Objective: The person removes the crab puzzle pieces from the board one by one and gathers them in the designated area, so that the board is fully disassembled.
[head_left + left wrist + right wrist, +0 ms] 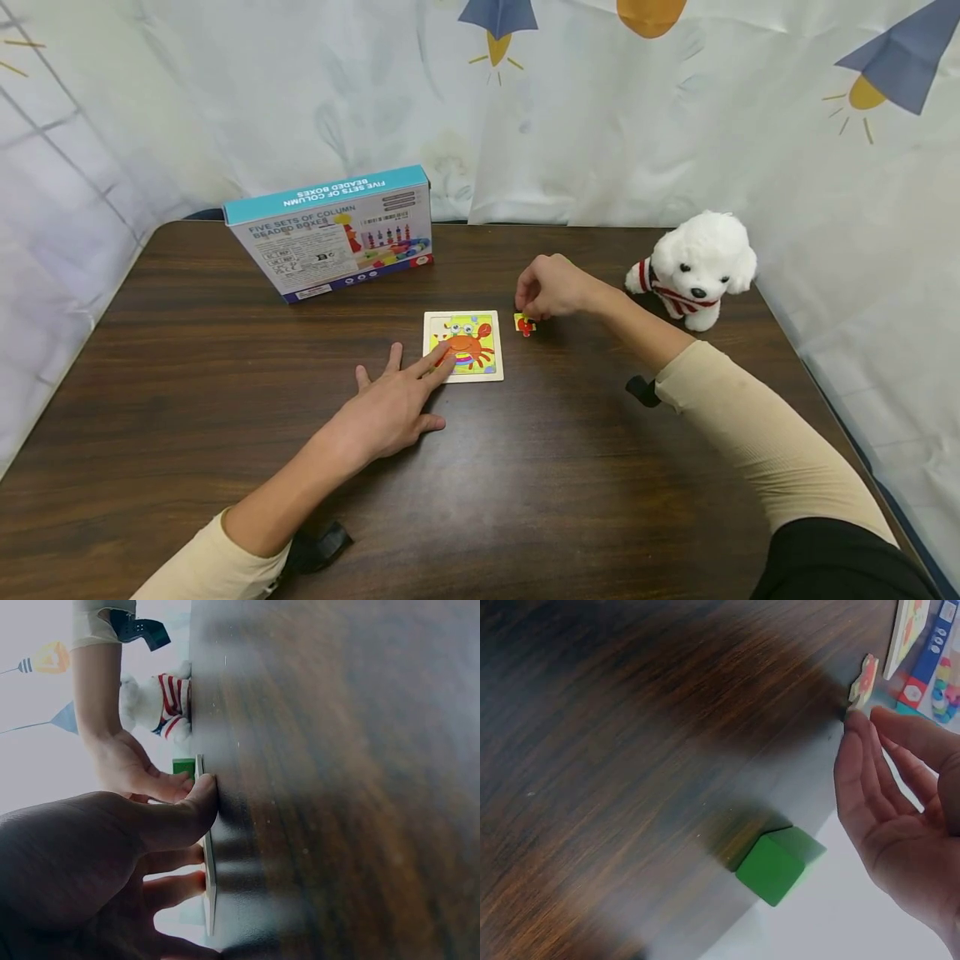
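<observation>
A square wooden puzzle board [498, 350] with a red crab picture lies on the table. My left hand [393, 408] reaches over its left side, fingers spread and fairly straight, fingertips resting on the picture. Just right of the board, my right hand [557, 287] pinches a small yellow and red puzzle piece [525, 326] between thumb and fingers. In the right wrist view that puzzle piece [865, 681] stands tilted at the fingertips, close over the tabletop. A green block [772, 868] sits on the table near the right hand; the right hand hides it in the head view.
A toy box [337, 237] with a blue top stands at the back left of the brown table [525, 500]. At the back right, beyond the right forearm, sits a white plush dog [697, 267] in a striped top. A patterned curtain [600, 125] hangs behind the table.
</observation>
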Demonstrator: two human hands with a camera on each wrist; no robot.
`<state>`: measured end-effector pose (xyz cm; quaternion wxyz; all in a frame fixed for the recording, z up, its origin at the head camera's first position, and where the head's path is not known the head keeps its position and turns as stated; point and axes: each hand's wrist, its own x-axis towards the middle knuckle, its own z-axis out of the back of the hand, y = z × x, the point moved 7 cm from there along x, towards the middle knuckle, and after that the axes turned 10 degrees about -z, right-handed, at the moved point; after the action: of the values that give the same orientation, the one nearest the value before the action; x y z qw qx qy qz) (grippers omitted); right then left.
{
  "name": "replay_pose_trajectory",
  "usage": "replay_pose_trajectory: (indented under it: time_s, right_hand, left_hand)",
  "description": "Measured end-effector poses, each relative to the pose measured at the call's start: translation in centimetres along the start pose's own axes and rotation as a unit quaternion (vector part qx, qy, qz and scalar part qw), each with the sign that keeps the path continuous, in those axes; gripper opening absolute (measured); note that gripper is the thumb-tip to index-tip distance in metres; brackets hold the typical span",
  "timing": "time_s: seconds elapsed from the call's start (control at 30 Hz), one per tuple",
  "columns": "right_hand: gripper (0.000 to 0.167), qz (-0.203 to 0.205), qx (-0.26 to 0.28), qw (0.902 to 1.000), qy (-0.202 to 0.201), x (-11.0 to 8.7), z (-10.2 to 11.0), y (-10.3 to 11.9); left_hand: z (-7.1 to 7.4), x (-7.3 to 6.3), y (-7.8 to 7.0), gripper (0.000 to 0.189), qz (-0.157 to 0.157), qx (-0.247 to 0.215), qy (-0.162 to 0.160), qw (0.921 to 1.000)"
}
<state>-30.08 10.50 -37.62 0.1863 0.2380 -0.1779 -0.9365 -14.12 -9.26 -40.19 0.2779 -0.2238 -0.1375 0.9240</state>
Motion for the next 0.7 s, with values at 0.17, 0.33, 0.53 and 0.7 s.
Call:
replay_pose_trajectory:
  time_s: [0.17, 0.33, 0.53, 0.7]
  right_hand:
    - [0.003, 0.017, -0.018, 0.9995, -0.018, -0.1, 0.3, 1.3]
    - [0.004, 0.037, -0.007, 0.9991, -0.018, 0.0, 0.1, 3.2]
    - [0.006, 0.063, -0.01, 0.9979, -0.015, 0.7, -0.6, 5.3]
    - [0.008, 0.073, -0.025, 0.997, -0.002, 1.4, -1.4, 6.8]
  left_hand:
    - [0.0, 0.0, 0.0, 0.082, 0.001, -0.003, 0.003, 1.0]
    - [0.0, 0.0, 0.0, 0.081, 0.001, -0.001, 0.003, 1.0]
    - [0.0, 0.0, 0.1, 0.08, 0.004, 0.0, 0.006, 1.0]
    - [0.0, -0.1, 0.1, 0.08, 0.002, 0.005, 0.006, 1.0]
